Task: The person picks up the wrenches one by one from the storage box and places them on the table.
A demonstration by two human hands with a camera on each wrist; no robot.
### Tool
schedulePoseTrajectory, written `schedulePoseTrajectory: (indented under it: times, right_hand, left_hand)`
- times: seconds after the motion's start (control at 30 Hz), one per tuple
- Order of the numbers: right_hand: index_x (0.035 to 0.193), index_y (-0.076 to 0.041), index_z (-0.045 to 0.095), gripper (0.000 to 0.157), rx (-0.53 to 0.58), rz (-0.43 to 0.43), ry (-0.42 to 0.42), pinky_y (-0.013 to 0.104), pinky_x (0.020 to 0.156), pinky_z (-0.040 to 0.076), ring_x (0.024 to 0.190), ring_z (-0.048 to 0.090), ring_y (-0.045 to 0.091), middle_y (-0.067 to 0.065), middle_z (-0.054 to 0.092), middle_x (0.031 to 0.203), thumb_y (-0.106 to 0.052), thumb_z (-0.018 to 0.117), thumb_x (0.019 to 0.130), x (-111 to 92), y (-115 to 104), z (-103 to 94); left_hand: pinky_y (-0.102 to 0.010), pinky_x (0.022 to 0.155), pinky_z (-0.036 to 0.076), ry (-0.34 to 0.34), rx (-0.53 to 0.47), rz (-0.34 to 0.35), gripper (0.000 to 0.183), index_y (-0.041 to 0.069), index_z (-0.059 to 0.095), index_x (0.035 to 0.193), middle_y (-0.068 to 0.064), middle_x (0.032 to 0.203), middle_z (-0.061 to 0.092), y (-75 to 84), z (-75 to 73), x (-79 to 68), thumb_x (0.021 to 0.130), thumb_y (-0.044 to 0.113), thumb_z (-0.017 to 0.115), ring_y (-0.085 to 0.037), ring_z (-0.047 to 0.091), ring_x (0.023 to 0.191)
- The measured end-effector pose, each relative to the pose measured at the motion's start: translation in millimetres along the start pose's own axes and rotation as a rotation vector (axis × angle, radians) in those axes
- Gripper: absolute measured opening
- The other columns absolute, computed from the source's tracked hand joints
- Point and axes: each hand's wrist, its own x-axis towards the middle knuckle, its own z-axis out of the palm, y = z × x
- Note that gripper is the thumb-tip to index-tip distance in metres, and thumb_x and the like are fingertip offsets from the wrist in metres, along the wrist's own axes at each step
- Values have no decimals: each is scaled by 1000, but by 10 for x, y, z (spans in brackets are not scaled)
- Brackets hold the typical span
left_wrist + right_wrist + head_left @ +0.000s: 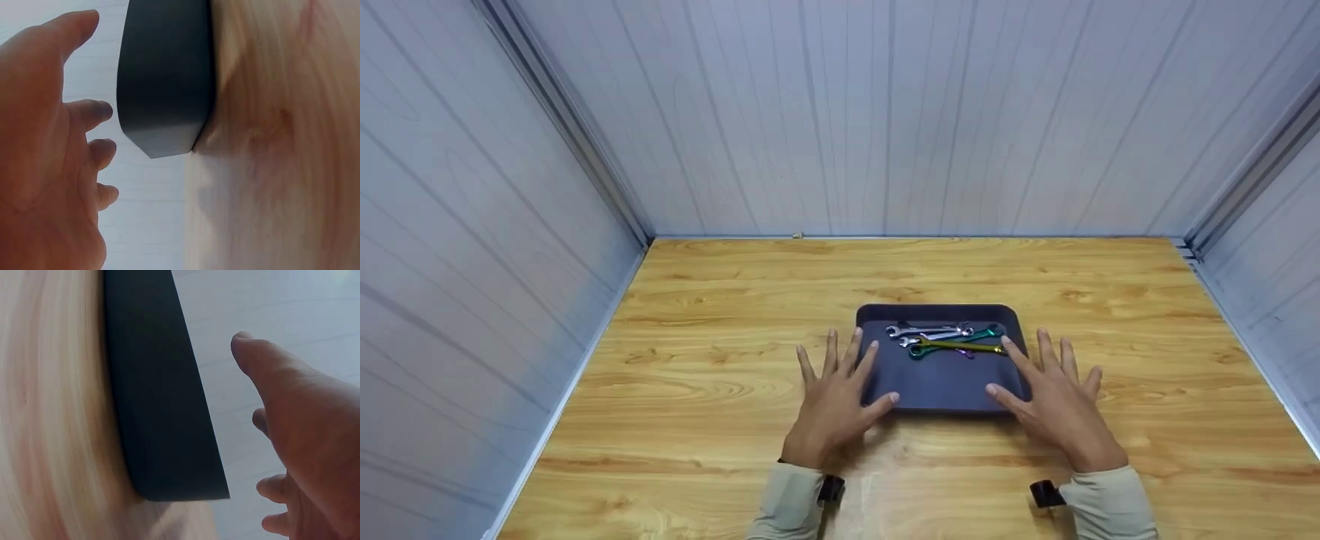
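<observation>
A dark grey tray [937, 386] lies on the wooden table with a small pile of combination wrenches in its far half. On top of the pile is a gold wrench [960, 345]; a green wrench [991, 331] and silver wrenches [926, 331] lie crossed with it, and a bit of a purple wrench [966, 353] shows beneath. My left hand [834, 405] is spread over the tray's left near corner, and my right hand [1057, 405] is spread over the right one. Both wrist views show the hands above the tray's outer wall [166, 73], fingers apart and holding nothing.
The wood-grain table [720, 315] extends around the tray on every side. Pale panel walls [847, 120] enclose it at the back, left and right. A tiny brown bit [798, 235] sits at the foot of the back wall.
</observation>
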Motion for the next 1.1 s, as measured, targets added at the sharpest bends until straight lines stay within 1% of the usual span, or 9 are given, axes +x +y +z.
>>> schedulePoseTrajectory:
  times: [0.13,0.23,0.37,0.47,0.63,0.87,1.1]
  right_hand:
    - [160,-33,26,84,2,-25,6,85,95,-9,146,-5,54,26,5,164,-75,47,90,1,-45,20]
    - [160,-34,27,82,0,-31,5,84,96,-9,147,-3,54,25,6,165,-72,49,91,0,-76,33]
    - [160,-33,27,80,-7,-27,9,85,96,-6,146,1,55,27,10,164,-69,52,92,14,-97,50]
    - [159,-31,28,79,-12,-19,10,85,97,-5,145,4,56,28,11,163,-65,54,93,21,-116,65]
    - [159,-29,30,78,-9,-10,1,84,99,-3,146,5,55,28,11,163,-63,55,94,45,-196,110]
    - [159,-27,32,73,7,-53,1,83,100,-1,147,6,53,26,14,163,-55,58,96,125,-297,222]
    - [159,-26,31,74,26,-56,9,82,102,0,148,5,50,25,15,163,-50,61,96,182,-366,279]
  left_hand:
    - [-74,106,-12,-36,-23,-8,82,22,31,159,-3,167,13,2,14,-2,94,71,42,-38,-1,152]
    - [-72,106,-15,-56,-42,-22,82,22,30,159,0,168,12,-5,27,-15,94,71,42,-35,-5,152]
    - [-72,107,-15,-55,-57,-17,83,20,30,159,-2,168,10,-10,35,-7,95,71,42,-36,-4,152]
    - [-72,108,-12,-53,-79,-13,84,17,29,159,-6,168,9,-9,54,10,95,70,43,-39,-1,151]
    - [-71,110,-9,-66,-133,-16,82,12,27,159,-10,168,8,-29,93,9,98,63,45,-41,4,151]
    - [-69,112,-8,-81,-184,-28,80,9,26,159,-10,168,8,-80,124,-1,100,61,42,-42,5,151]
    - [-68,112,-8,-96,-216,-28,79,9,26,159,-9,168,6,-77,101,14,101,59,42,-42,4,151]
